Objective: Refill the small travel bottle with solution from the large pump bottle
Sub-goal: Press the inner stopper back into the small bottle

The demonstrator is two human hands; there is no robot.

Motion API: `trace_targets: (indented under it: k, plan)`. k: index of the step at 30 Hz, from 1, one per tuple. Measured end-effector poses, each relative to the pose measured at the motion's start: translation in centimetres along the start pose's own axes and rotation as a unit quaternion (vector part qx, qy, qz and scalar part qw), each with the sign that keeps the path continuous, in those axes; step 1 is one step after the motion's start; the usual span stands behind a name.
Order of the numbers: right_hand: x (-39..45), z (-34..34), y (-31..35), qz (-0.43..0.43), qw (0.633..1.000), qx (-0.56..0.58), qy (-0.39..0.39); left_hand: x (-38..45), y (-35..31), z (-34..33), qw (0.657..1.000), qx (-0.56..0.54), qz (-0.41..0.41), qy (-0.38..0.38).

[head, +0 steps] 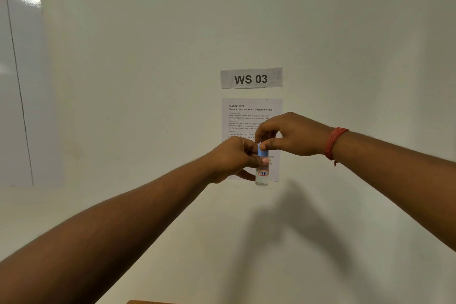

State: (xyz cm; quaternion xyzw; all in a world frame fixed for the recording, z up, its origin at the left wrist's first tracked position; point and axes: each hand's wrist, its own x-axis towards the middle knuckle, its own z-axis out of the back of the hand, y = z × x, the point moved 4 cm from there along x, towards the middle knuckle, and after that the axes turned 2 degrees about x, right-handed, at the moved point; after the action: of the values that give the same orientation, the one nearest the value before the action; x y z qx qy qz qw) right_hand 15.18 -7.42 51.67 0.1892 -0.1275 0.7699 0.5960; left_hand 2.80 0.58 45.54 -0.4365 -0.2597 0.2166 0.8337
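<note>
I hold the small clear travel bottle [262, 176] upright in the air in front of a wall. It bears a red-framed label marked "7B" and has a little clear liquid at the bottom. My left hand [234, 159] grips the bottle's body from the left. My right hand [292, 134] pinches its blue cap [262, 153] from above with thumb and fingers. A red thread band [334, 142] circles my right wrist. The large pump bottle is not in view.
On the wall behind hang a "WS 03" sign [251, 78] and a printed task sheet [249, 116]. A whiteboard [19, 76] covers the wall at the left. A sliver of a wooden edge [148, 302] shows at the bottom.
</note>
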Motion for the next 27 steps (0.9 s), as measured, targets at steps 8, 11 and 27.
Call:
trace_targets:
  k: [8, 11, 27]
  plan:
    - [0.2, -0.7, 0.5, -0.006, 0.999, -0.044, 0.012, 0.1, 0.7, -0.2, 1.0, -0.006, -0.008, 0.0]
    - [0.2, -1.1, 0.4, -0.018, 0.998, -0.057, 0.018, 0.2, 0.8, -0.3, 1.0, -0.011, -0.016, -0.004]
    - [-0.2, -3.0, 1.1, -0.058, 0.992, -0.106, -0.04, 1.0, 1.8, -0.6, 0.998, 0.003, -0.042, -0.049]
